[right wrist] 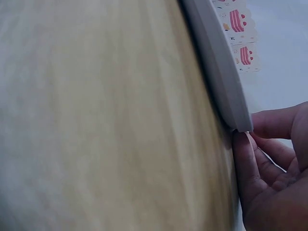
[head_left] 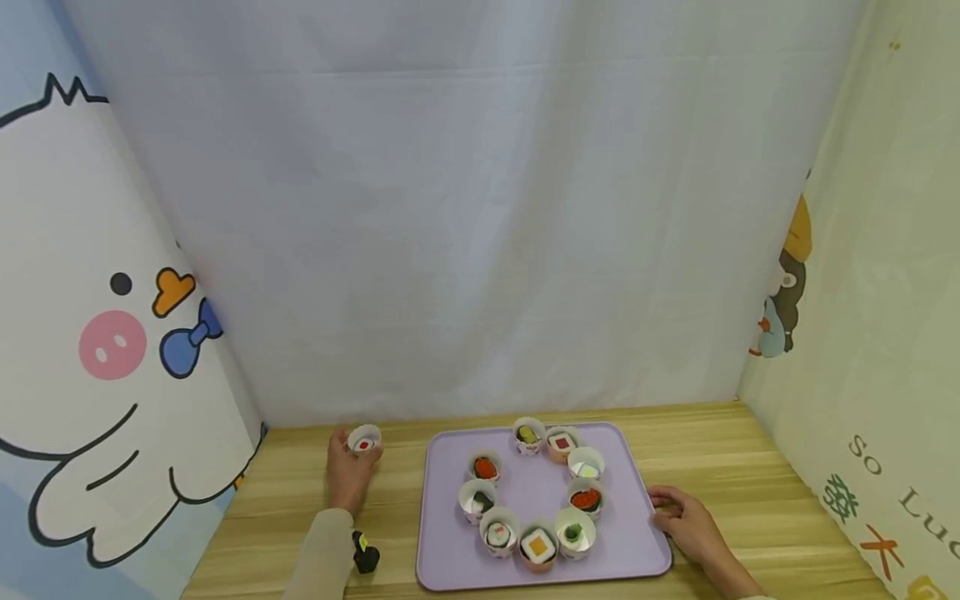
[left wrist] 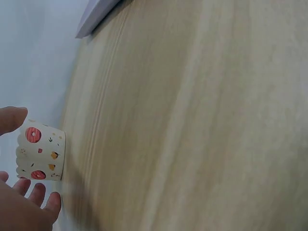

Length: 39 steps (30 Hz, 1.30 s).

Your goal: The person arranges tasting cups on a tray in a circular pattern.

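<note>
My left hand (head_left: 351, 471) holds a small white paper cup (head_left: 364, 438) at the back left of the table. Inside it sits a white sushi piece with a red centre. The left wrist view shows the cup's printed side (left wrist: 42, 151), with the thumb at one side of its rim and the fingers at the other. At the right side of a lilac tray (head_left: 517, 467), my right hand (head_left: 686, 518) pinches the rim, thumb above and a finger below, as the right wrist view shows. On the tray, several paper cups (head_left: 498, 533) with sushi pieces form a ring.
The tray lies flat on a wooden table (head_left: 397, 508). A pale curtain (head_left: 480, 250) hangs behind it, with printed cloths at the left and right. A small black device (head_left: 365, 557) is beside the left sleeve.
</note>
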Each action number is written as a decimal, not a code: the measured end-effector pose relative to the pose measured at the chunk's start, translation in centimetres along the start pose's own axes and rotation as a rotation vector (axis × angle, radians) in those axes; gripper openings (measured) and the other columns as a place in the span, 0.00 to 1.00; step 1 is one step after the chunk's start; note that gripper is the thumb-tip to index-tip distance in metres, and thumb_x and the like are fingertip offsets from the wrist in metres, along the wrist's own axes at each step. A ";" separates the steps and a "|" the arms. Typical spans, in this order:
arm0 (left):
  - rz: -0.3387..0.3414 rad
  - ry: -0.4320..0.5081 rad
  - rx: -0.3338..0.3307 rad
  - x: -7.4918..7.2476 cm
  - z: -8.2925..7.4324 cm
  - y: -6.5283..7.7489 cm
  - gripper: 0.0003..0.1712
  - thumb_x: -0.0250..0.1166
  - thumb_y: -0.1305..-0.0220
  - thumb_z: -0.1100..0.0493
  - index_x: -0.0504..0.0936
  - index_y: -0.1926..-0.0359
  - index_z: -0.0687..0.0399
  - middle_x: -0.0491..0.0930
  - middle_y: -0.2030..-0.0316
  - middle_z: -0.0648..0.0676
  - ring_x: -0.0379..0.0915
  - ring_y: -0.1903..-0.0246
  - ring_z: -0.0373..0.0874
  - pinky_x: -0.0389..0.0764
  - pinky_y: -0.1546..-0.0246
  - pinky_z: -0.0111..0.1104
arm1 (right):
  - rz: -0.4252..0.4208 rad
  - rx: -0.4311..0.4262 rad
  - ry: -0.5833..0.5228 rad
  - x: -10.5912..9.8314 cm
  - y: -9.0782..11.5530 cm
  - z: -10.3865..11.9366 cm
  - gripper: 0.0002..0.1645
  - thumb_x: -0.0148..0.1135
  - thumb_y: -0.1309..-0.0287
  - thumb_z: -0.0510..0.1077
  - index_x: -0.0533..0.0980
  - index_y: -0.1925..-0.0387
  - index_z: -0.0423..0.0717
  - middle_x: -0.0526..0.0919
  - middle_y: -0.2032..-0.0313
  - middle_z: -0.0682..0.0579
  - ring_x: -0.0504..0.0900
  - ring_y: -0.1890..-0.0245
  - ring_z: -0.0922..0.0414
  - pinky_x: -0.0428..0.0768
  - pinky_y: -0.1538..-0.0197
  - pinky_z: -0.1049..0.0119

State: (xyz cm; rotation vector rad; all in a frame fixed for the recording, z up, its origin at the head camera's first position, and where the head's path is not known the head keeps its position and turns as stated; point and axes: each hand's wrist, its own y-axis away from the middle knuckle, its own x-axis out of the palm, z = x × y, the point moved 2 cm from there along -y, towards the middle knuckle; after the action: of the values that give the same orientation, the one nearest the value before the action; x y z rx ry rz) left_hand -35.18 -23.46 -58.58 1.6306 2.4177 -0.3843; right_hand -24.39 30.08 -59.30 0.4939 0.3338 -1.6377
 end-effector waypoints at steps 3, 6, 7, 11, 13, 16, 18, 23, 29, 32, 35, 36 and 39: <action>0.013 -0.007 -0.005 0.1 0.4 -0.2 0.48 0.67 0.40 0.63 0.50 0.26 0.65 0.62 0.34 0.71 0.67 0.40 0.63 0.71 0.43 0.50 | -0.002 -0.001 -0.003 0.0 0.0 -0.1 0.27 0.64 0.49 0.28 0.75 0.44 0.31 0.83 0.54 0.39 0.82 0.63 0.60 0.79 0.63 0.71; 0.013 -0.026 -0.001 0.2 0.7 -0.5 0.47 0.67 0.40 0.63 0.51 0.27 0.66 0.65 0.36 0.71 0.68 0.41 0.63 0.70 0.43 0.50 | -0.004 0.000 -0.007 0.0 0.0 0.0 0.27 0.64 0.49 0.28 0.75 0.44 0.31 0.83 0.54 0.39 0.82 0.63 0.61 0.79 0.64 0.71; 0.009 -0.032 0.002 0.2 0.8 -0.6 0.46 0.67 0.41 0.63 0.52 0.27 0.66 0.66 0.36 0.72 0.68 0.41 0.64 0.70 0.42 0.51 | -0.006 0.000 -0.011 0.0 0.0 0.0 0.27 0.64 0.49 0.28 0.75 0.44 0.31 0.83 0.54 0.39 0.82 0.64 0.61 0.79 0.64 0.71; -0.004 -0.043 0.001 0.3 1.3 -0.9 0.44 0.67 0.41 0.64 0.54 0.29 0.68 0.68 0.38 0.73 0.69 0.41 0.64 0.70 0.41 0.51 | -0.008 -0.002 -0.016 0.0 0.0 0.0 0.27 0.64 0.49 0.28 0.75 0.44 0.31 0.83 0.54 0.39 0.82 0.64 0.61 0.79 0.64 0.71; -0.011 -0.051 -0.003 0.4 1.4 -1.0 0.43 0.68 0.41 0.64 0.56 0.30 0.68 0.69 0.39 0.73 0.69 0.41 0.63 0.70 0.40 0.51 | -0.010 -0.003 -0.015 0.0 0.1 0.0 0.27 0.64 0.49 0.28 0.75 0.45 0.31 0.83 0.54 0.39 0.82 0.64 0.61 0.79 0.63 0.71; -0.017 -0.062 -0.011 0.4 1.5 -1.0 0.39 0.67 0.41 0.63 0.58 0.33 0.68 0.71 0.41 0.73 0.69 0.42 0.63 0.70 0.40 0.51 | -0.014 0.004 -0.012 0.0 0.0 0.0 0.26 0.64 0.49 0.28 0.76 0.45 0.32 0.83 0.55 0.39 0.81 0.64 0.62 0.79 0.64 0.71; -0.015 -0.066 -0.013 0.4 1.5 -1.0 0.38 0.67 0.41 0.63 0.59 0.34 0.69 0.71 0.41 0.73 0.69 0.41 0.64 0.70 0.40 0.52 | -0.015 0.006 -0.011 0.0 0.0 0.0 0.26 0.64 0.49 0.28 0.76 0.45 0.32 0.83 0.55 0.39 0.81 0.65 0.63 0.79 0.63 0.71; -0.002 -0.078 -0.026 0.4 1.1 -0.7 0.38 0.67 0.40 0.63 0.59 0.34 0.70 0.70 0.41 0.74 0.69 0.41 0.65 0.69 0.39 0.54 | -0.016 -0.004 -0.003 0.0 -0.1 -0.1 0.26 0.65 0.50 0.28 0.76 0.45 0.32 0.83 0.54 0.39 0.81 0.64 0.62 0.79 0.63 0.71; -0.012 -0.125 -0.012 0.5 1.1 -0.7 0.34 0.68 0.40 0.60 0.66 0.37 0.70 0.74 0.45 0.72 0.72 0.47 0.63 0.72 0.45 0.51 | -0.018 0.002 -0.011 0.0 0.0 -0.1 0.27 0.65 0.50 0.28 0.76 0.45 0.33 0.84 0.54 0.39 0.81 0.65 0.62 0.79 0.64 0.71; -0.011 -0.148 -0.003 0.4 1.1 -0.7 0.33 0.68 0.41 0.59 0.68 0.38 0.69 0.76 0.47 0.71 0.74 0.50 0.62 0.73 0.48 0.49 | -0.016 0.002 -0.014 0.1 0.0 -0.1 0.27 0.64 0.50 0.28 0.76 0.45 0.33 0.83 0.54 0.39 0.81 0.65 0.62 0.79 0.64 0.71; -0.008 -0.155 -0.002 0.3 1.2 -0.7 0.33 0.68 0.41 0.57 0.69 0.39 0.68 0.78 0.49 0.70 0.75 0.51 0.61 0.74 0.51 0.47 | -0.019 0.003 -0.010 0.1 0.0 -0.1 0.26 0.64 0.50 0.28 0.76 0.45 0.33 0.84 0.54 0.39 0.81 0.65 0.63 0.79 0.64 0.71; -0.010 -0.157 -0.002 0.3 1.2 -0.7 0.32 0.68 0.41 0.56 0.69 0.39 0.68 0.78 0.49 0.70 0.75 0.52 0.60 0.74 0.52 0.46 | -0.019 0.001 -0.007 0.1 0.1 0.0 0.26 0.64 0.50 0.28 0.76 0.45 0.33 0.84 0.54 0.39 0.81 0.65 0.63 0.79 0.64 0.71; -0.011 -0.148 0.001 0.3 1.2 -0.5 0.32 0.68 0.41 0.56 0.70 0.40 0.67 0.79 0.50 0.69 0.75 0.53 0.59 0.73 0.53 0.44 | -0.017 -0.008 -0.001 0.1 0.1 0.1 0.26 0.64 0.50 0.27 0.76 0.45 0.33 0.84 0.55 0.39 0.81 0.65 0.62 0.79 0.64 0.71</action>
State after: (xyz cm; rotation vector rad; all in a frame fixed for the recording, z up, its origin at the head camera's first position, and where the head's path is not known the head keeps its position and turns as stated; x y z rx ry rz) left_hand -35.77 -23.78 -59.73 1.5320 2.3182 -0.4898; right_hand -24.28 29.95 -59.26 0.4857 0.3443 -1.6529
